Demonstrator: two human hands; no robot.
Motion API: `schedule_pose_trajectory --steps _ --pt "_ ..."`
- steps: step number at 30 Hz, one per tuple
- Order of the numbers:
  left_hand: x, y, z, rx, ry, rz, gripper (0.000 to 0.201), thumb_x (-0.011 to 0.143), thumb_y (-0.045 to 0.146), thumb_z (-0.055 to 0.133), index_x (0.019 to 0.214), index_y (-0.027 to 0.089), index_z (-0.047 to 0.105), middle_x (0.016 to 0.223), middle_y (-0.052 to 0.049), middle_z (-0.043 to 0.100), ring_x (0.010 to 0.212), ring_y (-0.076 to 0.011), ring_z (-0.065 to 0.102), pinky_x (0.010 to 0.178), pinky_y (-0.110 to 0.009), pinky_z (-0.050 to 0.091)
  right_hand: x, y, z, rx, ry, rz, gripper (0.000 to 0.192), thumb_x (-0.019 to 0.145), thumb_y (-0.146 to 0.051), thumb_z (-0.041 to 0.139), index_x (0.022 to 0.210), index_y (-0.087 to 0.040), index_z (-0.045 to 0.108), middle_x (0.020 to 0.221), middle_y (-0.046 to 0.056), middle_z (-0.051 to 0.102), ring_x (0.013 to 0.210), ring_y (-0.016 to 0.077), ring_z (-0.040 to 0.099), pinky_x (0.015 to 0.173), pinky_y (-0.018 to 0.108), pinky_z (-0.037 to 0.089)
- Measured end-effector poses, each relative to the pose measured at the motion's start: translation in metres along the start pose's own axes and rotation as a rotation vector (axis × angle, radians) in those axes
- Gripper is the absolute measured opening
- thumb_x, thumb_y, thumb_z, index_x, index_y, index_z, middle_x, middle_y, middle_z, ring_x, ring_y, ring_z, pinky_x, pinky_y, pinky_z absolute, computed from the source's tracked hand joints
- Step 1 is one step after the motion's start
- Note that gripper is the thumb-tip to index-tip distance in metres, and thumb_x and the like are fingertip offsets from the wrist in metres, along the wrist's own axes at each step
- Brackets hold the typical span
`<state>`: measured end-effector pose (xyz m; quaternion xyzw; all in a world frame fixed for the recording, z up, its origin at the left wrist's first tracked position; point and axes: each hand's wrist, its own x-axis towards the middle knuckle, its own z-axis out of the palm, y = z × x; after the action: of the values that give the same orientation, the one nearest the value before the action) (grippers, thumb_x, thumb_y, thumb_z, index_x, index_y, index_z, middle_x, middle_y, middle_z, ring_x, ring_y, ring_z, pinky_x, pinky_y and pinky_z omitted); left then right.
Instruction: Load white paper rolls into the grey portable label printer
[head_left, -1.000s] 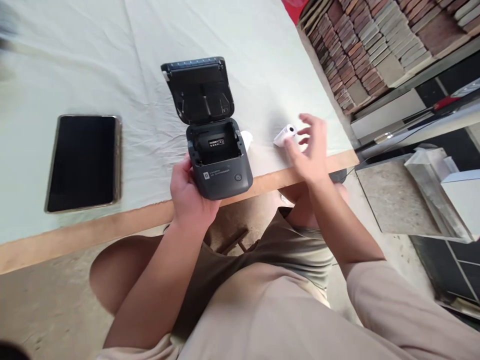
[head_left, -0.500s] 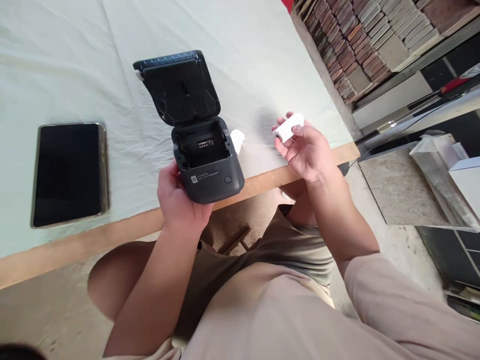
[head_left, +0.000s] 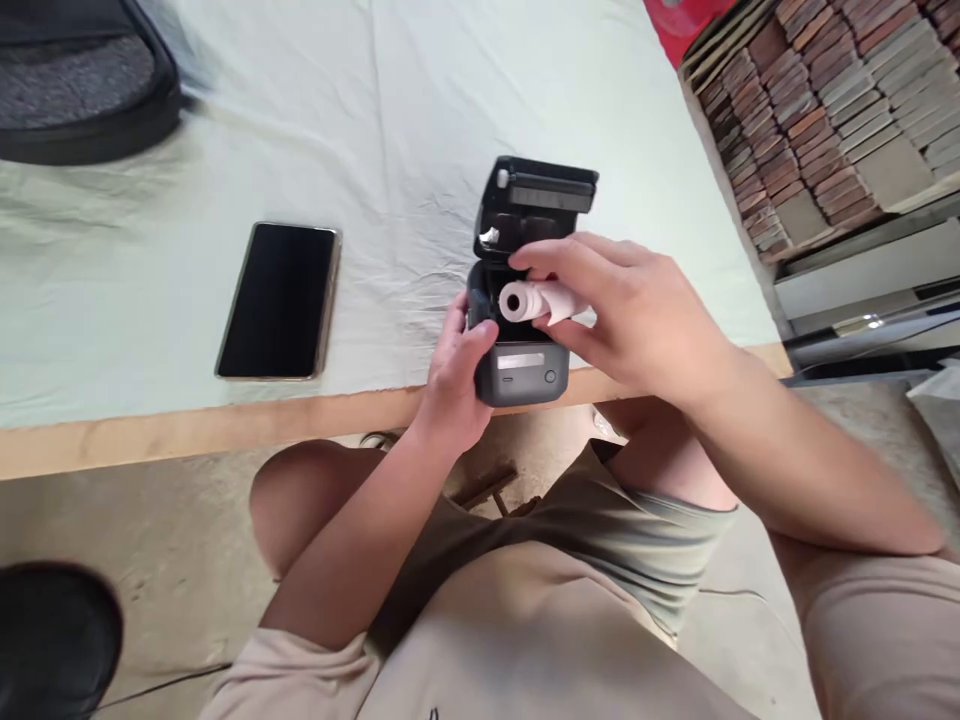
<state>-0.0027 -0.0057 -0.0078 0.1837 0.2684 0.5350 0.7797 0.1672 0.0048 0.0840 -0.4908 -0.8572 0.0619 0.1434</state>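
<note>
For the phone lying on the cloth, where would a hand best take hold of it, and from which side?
Grip the phone across its two long edges, coming from above on the near short end. It lies flat, screen up, on the cloth, long axis running away from the table edge, with bare cloth all round. Being thin and flat, it likely needs a fingertip pinch at the edges.

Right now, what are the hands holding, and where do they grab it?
The right hand pinches a small white paper roll around its side, over the open printer. The left hand grips the printer's left side, thumb on its top edge.
</note>
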Motion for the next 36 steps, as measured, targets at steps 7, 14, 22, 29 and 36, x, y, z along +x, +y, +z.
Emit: schedule_pose_trajectory --steps 7,14,22,29,36 --pt "0.000 -0.002 -0.009 -0.049 -0.100 -0.034 0.058 0.084 0.057 0.096 0.121 0.024 0.065 0.101 -0.001 0.079 0.118 -0.0295 0.080 0.096 -0.034 0.064 -0.006 0.008 0.008 0.076 0.187 -0.296 0.021 0.106 -0.022 0.068 0.126 -0.025 0.075 0.123 0.005 0.084 0.108 0.0226 0.082 0.089 0.034 0.066" --pt "-0.001 0.001 -0.008 -0.062 -0.089 -0.050 0.067 0.081 0.058 0.100 0.125 0.023 0.065 0.118 -0.006 0.082 0.115 -0.0295 0.082 0.093 -0.035 0.066 -0.002 0.002 0.011 0.018 0.231 -0.410 0.023 0.106 -0.018 0.071 0.128 -0.022 0.076 0.122 0.008 0.086 0.111 0.0230 0.085 0.095 0.035 0.068" --pt "0.002 -0.002 -0.010 -0.068 -0.044 -0.057 0.050 0.090 0.057 0.091 0.122 0.023 0.075 0.119 -0.004 0.086 0.129 -0.0325 0.079 0.103 -0.039 0.068 -0.039 0.077 0.001 0.086 0.478 -0.076 0.050 0.099 -0.040 0.081 0.148 -0.035 0.070 0.119 0.006 0.081 0.093 0.0231 0.080 0.075 0.036 0.069" --pt "0.003 -0.003 -0.004 -0.086 -0.058 0.023 0.037 0.103 0.054 0.077 0.119 0.022 0.084 0.122 -0.004 0.088 0.140 -0.0298 0.074 0.121 -0.040 0.061 -0.077 0.161 0.071 0.135 0.457 0.219 0.054 0.108 -0.068 0.055 0.143 -0.030 0.068 0.131 0.011 0.074 0.093 0.0237 0.075 0.077 0.043 0.069" --pt "-0.001 0.000 -0.001 -0.049 -0.003 0.022 0.045 0.101 0.060 0.078 0.122 0.022 0.085 0.123 -0.005 0.089 0.153 -0.0301 0.066 0.128 -0.045 0.058 -0.089 0.154 0.078 0.031 0.356 0.243 0.062 0.111 -0.064 0.048 0.160 -0.030 0.062 0.128 0.014 0.077 0.108 0.0315 0.076 0.103 0.059 0.065"
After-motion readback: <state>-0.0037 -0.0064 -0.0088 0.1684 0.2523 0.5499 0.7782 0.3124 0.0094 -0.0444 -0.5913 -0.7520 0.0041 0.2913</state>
